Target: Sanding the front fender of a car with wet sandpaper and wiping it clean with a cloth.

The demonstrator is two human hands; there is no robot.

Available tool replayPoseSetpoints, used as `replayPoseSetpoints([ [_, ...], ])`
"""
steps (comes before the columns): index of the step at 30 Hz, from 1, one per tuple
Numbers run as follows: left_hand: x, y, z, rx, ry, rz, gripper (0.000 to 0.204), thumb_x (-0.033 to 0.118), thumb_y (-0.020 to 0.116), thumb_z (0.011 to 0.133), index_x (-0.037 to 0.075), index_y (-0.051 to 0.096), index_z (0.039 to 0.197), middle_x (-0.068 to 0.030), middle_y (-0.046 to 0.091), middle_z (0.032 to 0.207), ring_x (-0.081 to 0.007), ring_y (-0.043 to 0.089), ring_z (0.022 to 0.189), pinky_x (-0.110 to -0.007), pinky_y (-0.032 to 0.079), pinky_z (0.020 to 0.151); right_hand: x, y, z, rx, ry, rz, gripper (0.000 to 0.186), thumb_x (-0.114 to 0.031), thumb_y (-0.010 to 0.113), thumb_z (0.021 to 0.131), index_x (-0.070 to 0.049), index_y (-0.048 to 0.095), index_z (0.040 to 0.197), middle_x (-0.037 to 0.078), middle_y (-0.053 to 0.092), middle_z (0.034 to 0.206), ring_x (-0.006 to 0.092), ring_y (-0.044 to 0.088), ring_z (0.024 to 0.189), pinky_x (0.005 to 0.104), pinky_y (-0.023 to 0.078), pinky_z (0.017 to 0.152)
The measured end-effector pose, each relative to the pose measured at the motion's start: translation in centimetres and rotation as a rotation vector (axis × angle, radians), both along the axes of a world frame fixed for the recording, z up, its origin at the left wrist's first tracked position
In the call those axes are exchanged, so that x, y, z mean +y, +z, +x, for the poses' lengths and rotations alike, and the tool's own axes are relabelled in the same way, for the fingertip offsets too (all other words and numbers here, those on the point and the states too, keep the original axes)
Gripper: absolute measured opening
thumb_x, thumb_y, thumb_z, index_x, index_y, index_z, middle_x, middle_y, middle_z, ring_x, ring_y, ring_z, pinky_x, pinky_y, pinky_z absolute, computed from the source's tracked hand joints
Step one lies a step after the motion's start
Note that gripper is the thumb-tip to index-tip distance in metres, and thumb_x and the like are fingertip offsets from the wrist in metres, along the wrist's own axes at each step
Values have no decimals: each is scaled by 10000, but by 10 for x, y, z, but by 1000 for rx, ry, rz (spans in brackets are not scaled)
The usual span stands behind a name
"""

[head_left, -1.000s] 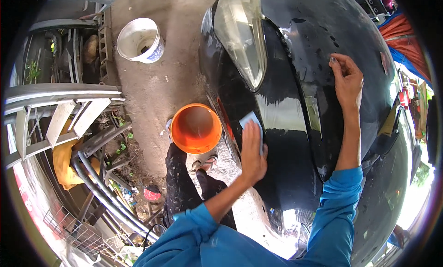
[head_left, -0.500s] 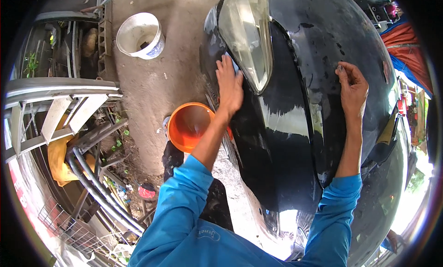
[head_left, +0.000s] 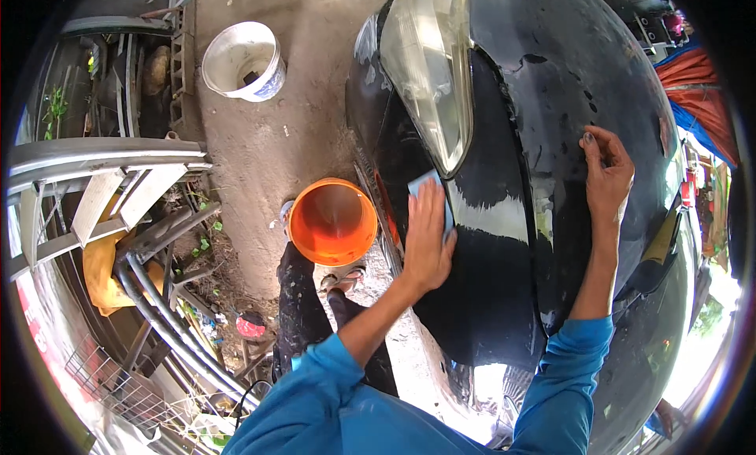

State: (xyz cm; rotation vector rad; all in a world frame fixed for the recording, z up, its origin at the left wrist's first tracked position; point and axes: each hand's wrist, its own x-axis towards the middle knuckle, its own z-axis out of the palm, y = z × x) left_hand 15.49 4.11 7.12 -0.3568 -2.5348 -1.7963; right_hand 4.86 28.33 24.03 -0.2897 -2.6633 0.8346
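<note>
My left hand (head_left: 425, 234) presses a light blue sheet or pad (head_left: 420, 180) against the glossy black car panel (head_left: 480, 297), beside the tip of a clouded headlight (head_left: 425, 69) and a scuffed pale patch (head_left: 488, 219). Its fingers are straight over the pad, the thumb at the edge. At the panel further right, my right hand (head_left: 605, 172) is bent with thumb and index finger close together; whatever is between them, if anything, I cannot make out. An orange bucket (head_left: 331, 250) with a little murky liquid stands left of my left hand, by my legs.
A white bucket (head_left: 260, 85) stands on the dirt ground. Metal frames, a ladder (head_left: 157, 195) and tubing (head_left: 165, 321) crowd the left side. An orange-and-blue tarp (head_left: 697, 97) is at upper right. What looks like another hand (head_left: 668, 419) shows at lower right.
My left hand went up along the headlight's edge with the pad, then came back down to below its tip. My right hand has shifted slightly down and right along with the panel.
</note>
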Motion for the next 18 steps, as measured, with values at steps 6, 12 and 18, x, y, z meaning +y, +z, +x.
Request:
replayPoseSetpoints([
  [6, -33, -27, -131, -2, 155, 70, 614, 157, 401, 1021, -6, 223, 1585, -206, 210, 1658, -354, 155, 1549, -441, 81, 1261, -9, 1, -3, 4, -4, -39, 213, -201, 688, 977, -29, 731, 1095, 32, 718, 895, 95, 648, 847, 254, 496, 787],
  [12, -9, -22, -36, -46, 77, 26, 710, 109, 504, 946, -22, 211, 1580, -251, 200, 1646, -391, 158, 1544, -491, 96, 1255, 7, -2, 1, -15, -10, 25, 215, -190, 677, 985, -15, 724, 1100, 41, 717, 915, 102, 651, 850, 258, 503, 790],
  [18, -28, -47, -146, -36, 203, 60, 617, 186, 403, 1034, -20, 211, 1583, -197, 215, 1658, -343, 167, 1545, -446, 101, 1259, -2, -1, -5, 66, 70, -43, 210, -188, 677, 986, -20, 724, 1104, 42, 722, 921, 103, 662, 871, 257, 507, 808],
])
